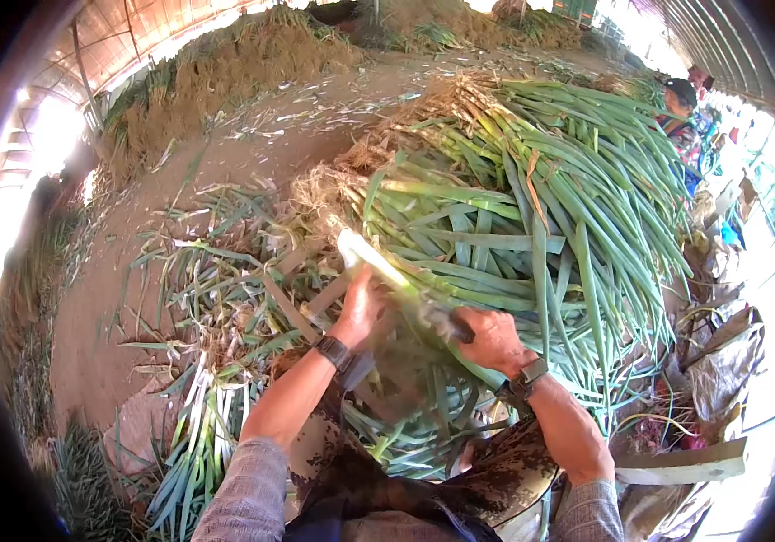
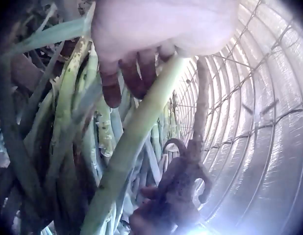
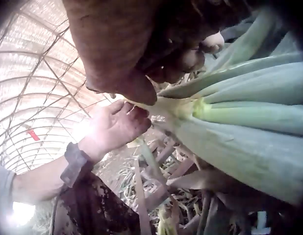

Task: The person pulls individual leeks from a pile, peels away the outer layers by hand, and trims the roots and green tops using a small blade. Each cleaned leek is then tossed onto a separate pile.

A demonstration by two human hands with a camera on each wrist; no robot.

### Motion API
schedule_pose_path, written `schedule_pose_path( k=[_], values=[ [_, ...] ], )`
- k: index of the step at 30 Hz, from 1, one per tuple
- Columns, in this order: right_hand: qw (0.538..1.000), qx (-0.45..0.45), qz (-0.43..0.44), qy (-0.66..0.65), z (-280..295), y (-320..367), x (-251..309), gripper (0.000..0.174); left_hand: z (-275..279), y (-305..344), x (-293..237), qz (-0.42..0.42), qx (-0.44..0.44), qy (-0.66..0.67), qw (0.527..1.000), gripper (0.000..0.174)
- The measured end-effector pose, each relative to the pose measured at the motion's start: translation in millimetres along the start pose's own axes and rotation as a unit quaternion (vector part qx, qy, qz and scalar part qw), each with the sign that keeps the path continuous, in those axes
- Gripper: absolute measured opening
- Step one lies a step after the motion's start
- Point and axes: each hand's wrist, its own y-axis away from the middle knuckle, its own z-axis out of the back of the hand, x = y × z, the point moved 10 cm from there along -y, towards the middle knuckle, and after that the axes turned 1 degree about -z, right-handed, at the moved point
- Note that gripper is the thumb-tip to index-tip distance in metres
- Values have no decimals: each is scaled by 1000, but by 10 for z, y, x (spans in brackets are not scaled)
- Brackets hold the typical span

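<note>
A large green onion [image 1: 378, 260] slants across the middle, its white base up toward the left and its leaves down toward the right. My left hand [image 1: 365, 305] grips its pale stem; in the left wrist view several fingers [image 2: 111, 90] hang beside the stem [image 2: 137, 127]. Along the leaves, my right hand [image 1: 493, 341] holds a dark-handled tool [image 1: 462, 327]. Its narrow blade [image 2: 199, 107] points upward in the left wrist view, while motion blurs it in the head view. The onion's broad leaves [image 3: 244, 112] spread beyond my right hand in the right wrist view.
A big heap of green onions [image 1: 577, 208] lies ahead and right, roots toward the left. Trimmed leaves [image 1: 225, 271] litter the ground at left, near a row of cleaned onions [image 1: 202, 434]. A wooden board [image 1: 681, 462] lies at right. Another person [image 1: 679, 117] is at far right.
</note>
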Motion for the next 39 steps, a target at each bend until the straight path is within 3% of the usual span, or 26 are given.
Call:
schedule_pose_path(
  k=[2,4,7,9,10,14,16,20,22,24,26,29,31,34,39],
  values=[
    [1000,12,-12,11,-25,-80,41,38,-21,35,-51,-11,-11,25,1000,63],
    [992,69,-102,28,-94,-183,-80,39,-166,153,-266,-43,-27,-23,998,56],
    [999,-17,-41,-27,18,-276,67,38,-53,52,-145,-54,-47,-28,997,43],
    [998,21,-60,-16,-93,-349,41,38,0,55,-64,-53,-54,-68,995,35],
    [995,58,-79,-3,-167,-366,5,38,-13,84,-47,-50,-54,-68,995,35],
    [996,51,-67,-8,-94,-403,70,38,116,79,217,-41,-57,-101,992,32],
    [994,69,-87,-5,-111,-376,-11,38,-98,178,204,-34,9,-74,997,29],
    [992,118,-43,7,-172,-211,103,37,-37,258,381,45,8,42,998,26],
    [994,76,-79,-17,-10,-168,56,37,-90,296,319,60,-19,30,998,24],
    [990,106,-93,0,-11,-104,-7,37,0,330,410,110,-46,4,993,23],
    [991,129,-41,0,-137,-33,-3,38,41,331,442,106,-58,-6,993,25],
    [993,104,-57,8,-94,-14,-21,36,170,305,505,98,-83,-27,991,28],
    [995,82,-48,-2,-47,-44,23,36,22,241,472,99,10,-29,995,27],
    [997,66,-31,-21,-21,-98,106,35,-175,308,394,75,71,27,994,25],
    [996,85,-27,-13,-34,-174,205,35,-367,429,339,125,102,51,986,26]
  ],
)
